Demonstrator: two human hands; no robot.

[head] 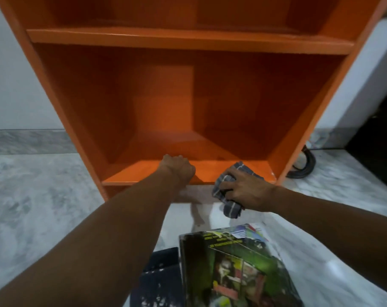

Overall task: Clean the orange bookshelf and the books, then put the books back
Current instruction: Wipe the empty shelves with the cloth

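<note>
I see my left hand curled into a fist on the bottom board of the orange bookshelf, just behind its front edge, with nothing visible in it. My right hand grips a grey checked cloth bunched against the same board's front edge, further right. The books lie stacked on the marbled floor in front of the shelf, a green cover on top. A black cable is coiled beside the shelf's right foot.
</note>
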